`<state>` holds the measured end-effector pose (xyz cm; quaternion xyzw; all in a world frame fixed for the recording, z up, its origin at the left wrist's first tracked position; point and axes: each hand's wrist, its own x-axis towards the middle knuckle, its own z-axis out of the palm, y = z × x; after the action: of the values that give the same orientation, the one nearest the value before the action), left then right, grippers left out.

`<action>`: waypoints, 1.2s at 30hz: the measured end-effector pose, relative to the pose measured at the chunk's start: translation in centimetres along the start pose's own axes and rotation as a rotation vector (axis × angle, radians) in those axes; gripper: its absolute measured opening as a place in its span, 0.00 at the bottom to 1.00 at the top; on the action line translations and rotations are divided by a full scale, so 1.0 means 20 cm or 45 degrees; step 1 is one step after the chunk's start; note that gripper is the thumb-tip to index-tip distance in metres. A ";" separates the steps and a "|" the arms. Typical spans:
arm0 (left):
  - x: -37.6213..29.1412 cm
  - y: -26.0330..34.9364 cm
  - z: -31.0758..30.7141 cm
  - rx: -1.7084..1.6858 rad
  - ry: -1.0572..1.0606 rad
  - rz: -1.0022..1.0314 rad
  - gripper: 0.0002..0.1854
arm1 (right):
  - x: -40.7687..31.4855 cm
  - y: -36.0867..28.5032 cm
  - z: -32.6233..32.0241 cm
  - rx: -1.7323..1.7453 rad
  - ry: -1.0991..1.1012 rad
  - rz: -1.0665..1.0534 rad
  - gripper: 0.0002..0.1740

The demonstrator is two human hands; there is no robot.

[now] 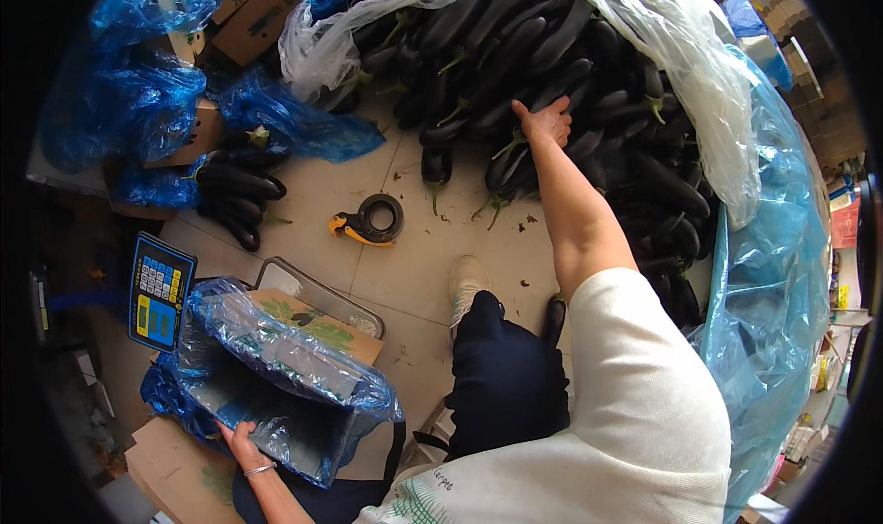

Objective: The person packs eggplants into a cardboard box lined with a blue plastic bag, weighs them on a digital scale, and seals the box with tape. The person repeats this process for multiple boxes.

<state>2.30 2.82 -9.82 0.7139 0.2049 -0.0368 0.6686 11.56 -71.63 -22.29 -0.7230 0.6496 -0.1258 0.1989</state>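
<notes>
A big heap of dark eggplants [483, 61] fills the top and right of the view. My right hand [547, 119] reaches onto the heap, fingers spread over one eggplant; whether it grips that eggplant is unclear. At the lower left, my left hand [243, 447], with a bangle at the wrist, holds the near edge of a cardboard box [324, 334] lined with a blue plastic bag [276, 427]. The inside of the box is shadowed, and no eggplant shows in it. The box rests on or beside a metal-rimmed scale platform [276, 275], with the scale's keypad display [162, 293] at its left.
A tape dispenser [376, 220] lies on the tiled floor [407, 269]. More eggplants [238, 186] protrude from a blue-lined box at the left. Clear plastic sheeting [717, 103] and blue sheeting [772, 282] border the heap. Flattened cardboard [165, 462] lies at the lower left.
</notes>
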 end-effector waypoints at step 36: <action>-0.17 -0.14 -0.03 0.080 0.083 0.280 0.21 | -3.11 -0.11 0.19 -0.692 -1.936 -1.480 0.50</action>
<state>-1.92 2.63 -11.37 0.7534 0.1457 0.0537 0.6389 7.53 -9.50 -19.99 -0.8382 -0.0993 0.4463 0.2974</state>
